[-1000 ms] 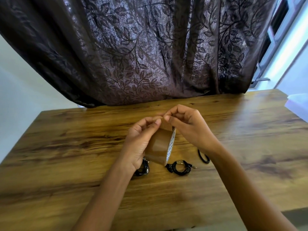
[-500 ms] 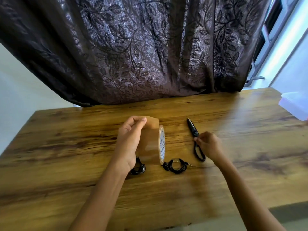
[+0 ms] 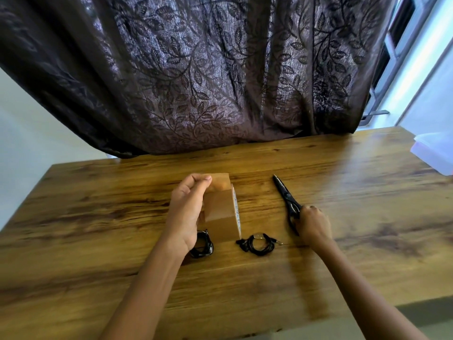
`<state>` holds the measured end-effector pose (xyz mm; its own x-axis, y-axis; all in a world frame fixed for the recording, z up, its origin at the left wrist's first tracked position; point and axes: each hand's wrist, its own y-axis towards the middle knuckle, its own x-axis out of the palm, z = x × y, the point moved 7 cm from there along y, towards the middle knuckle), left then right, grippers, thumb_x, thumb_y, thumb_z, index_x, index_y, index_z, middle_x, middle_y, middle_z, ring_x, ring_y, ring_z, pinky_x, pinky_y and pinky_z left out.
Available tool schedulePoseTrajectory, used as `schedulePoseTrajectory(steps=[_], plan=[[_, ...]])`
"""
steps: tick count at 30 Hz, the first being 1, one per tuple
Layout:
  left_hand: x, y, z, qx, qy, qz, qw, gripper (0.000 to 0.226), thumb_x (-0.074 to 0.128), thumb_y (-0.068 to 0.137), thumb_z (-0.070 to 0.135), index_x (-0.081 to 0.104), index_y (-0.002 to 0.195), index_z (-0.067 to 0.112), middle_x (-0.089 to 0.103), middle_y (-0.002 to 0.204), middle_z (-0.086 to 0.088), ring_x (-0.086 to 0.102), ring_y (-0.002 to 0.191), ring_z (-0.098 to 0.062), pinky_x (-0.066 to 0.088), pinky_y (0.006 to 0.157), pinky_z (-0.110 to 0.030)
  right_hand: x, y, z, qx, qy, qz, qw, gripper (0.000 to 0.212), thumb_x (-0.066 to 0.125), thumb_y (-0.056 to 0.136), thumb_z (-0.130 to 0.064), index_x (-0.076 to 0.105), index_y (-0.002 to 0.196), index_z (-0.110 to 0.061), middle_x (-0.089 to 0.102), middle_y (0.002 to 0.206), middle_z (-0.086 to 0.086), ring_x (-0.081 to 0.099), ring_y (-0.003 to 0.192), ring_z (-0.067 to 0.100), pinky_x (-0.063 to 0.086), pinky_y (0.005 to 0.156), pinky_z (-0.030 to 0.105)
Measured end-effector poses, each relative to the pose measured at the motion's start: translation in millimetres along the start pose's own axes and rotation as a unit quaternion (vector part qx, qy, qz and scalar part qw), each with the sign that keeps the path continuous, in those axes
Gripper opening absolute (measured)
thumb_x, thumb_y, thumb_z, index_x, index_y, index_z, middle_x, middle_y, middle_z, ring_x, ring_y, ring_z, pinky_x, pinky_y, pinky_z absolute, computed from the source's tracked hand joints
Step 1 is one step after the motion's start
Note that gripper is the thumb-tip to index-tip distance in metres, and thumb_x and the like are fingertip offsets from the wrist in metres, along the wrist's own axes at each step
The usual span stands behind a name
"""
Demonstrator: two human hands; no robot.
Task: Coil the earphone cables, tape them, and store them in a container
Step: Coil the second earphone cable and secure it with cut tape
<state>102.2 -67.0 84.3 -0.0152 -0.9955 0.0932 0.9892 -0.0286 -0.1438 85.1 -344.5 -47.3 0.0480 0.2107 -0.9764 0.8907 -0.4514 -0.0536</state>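
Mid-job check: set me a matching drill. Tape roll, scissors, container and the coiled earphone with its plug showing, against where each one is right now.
Things:
1. tape roll
2. scissors
3. container
4. coiled earphone with its plug showing

Places:
a. at the far right edge of the table
b. gripped by the left hand
c. handles gripped by the right hand, blades pointing away along the table
d. lying free on the table between the two hands

Pairs: 1-b; 2-c; 3-a; 4-d
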Motion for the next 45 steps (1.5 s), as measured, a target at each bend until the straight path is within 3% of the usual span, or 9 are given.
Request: schedulePoseTrajectory(steps=[3,5,7,10,12,17,31,40,45], plan=[[-2.4,0.3,1.8,0.002,0.010,0.005,1.000,0.016,0.052,0.092,0.027,0.061,0.079,0.025,0.065,0.080,0.005,0.056,0.075,-0.011,0.046,0.060,-0.027,0.6,11.9,2.6,0.000,0.076,-0.053,0.996,0.024,0.056,0.091,-0.027,0.051,0.074,-0.010,0.060,0.076,0.008,0.054,0.062,0.020,0.044,0.051,0.028],[-3.7,0.1,2.9,0.004,0.018,0.005,1.000,0.016,0.050,0.093,0.027,0.061,0.081,0.024,0.063,0.081,0.005,0.055,0.074,-0.010,0.043,0.056,-0.025,1.9,16.2,7.4,0.034,0.207,-0.107,0.972,0.021,0.059,0.090,-0.022,0.054,0.076,-0.006,0.059,0.072,0.007,0.053,0.057,0.016,0.041,0.044,0.022],[-4.3,-0.3,3.8,0.006,0.024,0.001,1.000,0.016,0.049,0.093,0.026,0.060,0.082,0.024,0.063,0.080,0.006,0.054,0.073,-0.009,0.042,0.055,-0.023,5.0,12.7,8.6,0.078,0.382,-0.172,0.905,0.018,0.056,0.091,-0.013,0.061,0.090,0.004,0.064,0.073,0.012,0.058,0.058,0.019,0.046,0.045,0.022],[-4.8,-0.3,5.0,0.011,0.027,-0.006,1.000,0.015,0.049,0.093,0.025,0.062,0.086,0.024,0.063,0.078,0.008,0.054,0.070,-0.007,0.043,0.049,-0.018,-1.9,-0.8,4.4,0.106,0.553,-0.224,0.796,0.014,0.049,0.094,-0.007,0.061,0.099,-0.001,0.067,0.082,0.014,0.063,0.066,0.020,0.054,0.061,0.028],[-5.5,0.7,5.2,0.012,0.029,-0.008,0.999,0.014,0.049,0.093,0.025,0.063,0.089,0.024,0.064,0.078,0.008,0.056,0.071,-0.006,0.043,0.050,-0.018,-14.2,-8.2,-3.0,0.062,0.590,-0.222,0.774,0.016,0.051,0.091,-0.003,0.062,0.102,-0.003,0.066,0.084,0.013,0.061,0.068,0.021,0.052,0.064,0.029],[-6.4,5.5,4.3,0.003,0.022,-0.008,1.000,0.014,0.051,0.093,0.025,0.063,0.085,0.027,0.067,0.069,0.014,0.059,0.068,-0.002,0.046,0.056,-0.022,-62.4,-29.5,-33.5,-0.073,0.591,-0.163,0.787,0.046,0.073,0.061,-0.014,0.064,0.105,-0.010,0.070,0.075,0.003,0.062,0.063,0.011,0.050,0.057,0.020],[-25.6,14.1,8.8,0.026,0.005,0.024,0.999,0.015,0.053,0.092,0.025,0.063,0.083,0.030,0.067,0.078,0.010,0.059,0.079,-0.012,0.048,0.060,-0.028,-120.0,-71.6,-83.9,-0.305,0.521,-0.114,0.789,0.047,0.083,0.062,-0.023,0.063,0.104,-0.013,0.072,0.087,-0.006,0.066,0.078,0.004,0.049,0.070,0.011],[-44.4,20.7,8.3,0.021,0.006,0.044,0.999,0.016,0.054,0.091,0.024,0.064,0.080,0.030,0.066,0.079,0.009,0.058,0.077,-0.010,0.045,0.065,-0.029,-120.8,-73.3,-86.7,-0.363,0.397,-0.106,0.837,0.057,0.085,0.059,-0.028,0.062,0.109,-0.013,0.066,0.093,-0.026,0.062,0.082,-0.005,0.043,0.067,0.004],[-46.1,19.2,7.7,0.015,0.013,0.018,1.000,0.017,0.054,0.091,0.023,0.064,0.080,0.030,0.067,0.082,0.006,0.059,0.077,-0.010,0.045,0.060,-0.026,-127.2,-67.6,-91.0,-0.365,0.367,-0.096,0.850,0.057,0.083,0.059,-0.036,0.061,0.110,-0.023,0.069,0.094,-0.012,0.064,0.080,0.001,0.046,0.066,0.007]])
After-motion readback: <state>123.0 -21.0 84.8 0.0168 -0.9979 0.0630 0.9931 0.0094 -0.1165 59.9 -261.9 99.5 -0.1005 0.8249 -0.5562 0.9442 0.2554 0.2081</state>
